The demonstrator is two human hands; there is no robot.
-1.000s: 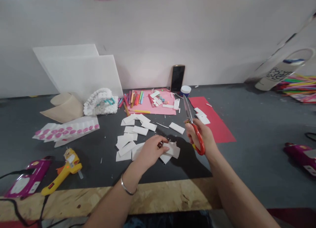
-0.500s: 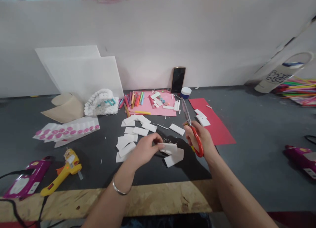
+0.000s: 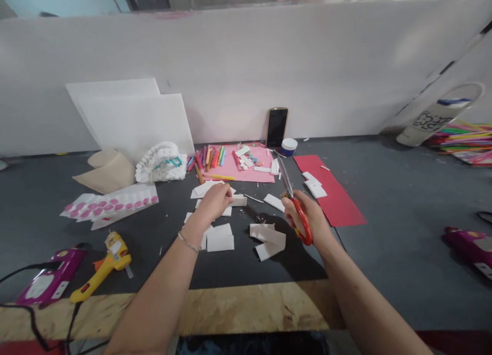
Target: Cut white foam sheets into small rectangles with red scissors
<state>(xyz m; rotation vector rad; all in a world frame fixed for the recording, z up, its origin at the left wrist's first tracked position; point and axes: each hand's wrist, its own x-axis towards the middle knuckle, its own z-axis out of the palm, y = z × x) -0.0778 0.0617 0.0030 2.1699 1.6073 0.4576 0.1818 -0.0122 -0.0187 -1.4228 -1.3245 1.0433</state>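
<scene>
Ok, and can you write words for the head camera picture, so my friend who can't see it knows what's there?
A person's right hand holds long red-handled steel scissors, blades up, while the left hand rests on small white rectangular pieces. They are on a dark grey table, with a red paper sheet and a pink paper sheet nearby.

We find the scene evenly lit and fairly bright, with soft light of undetermined source. A dark shadow falls left of the right hand (image 3: 305, 216) on the work surface (image 3: 384, 273). Wide-angle distortion bends the white partition (image 3: 269, 73) toward the upper corners of the frame.
</scene>
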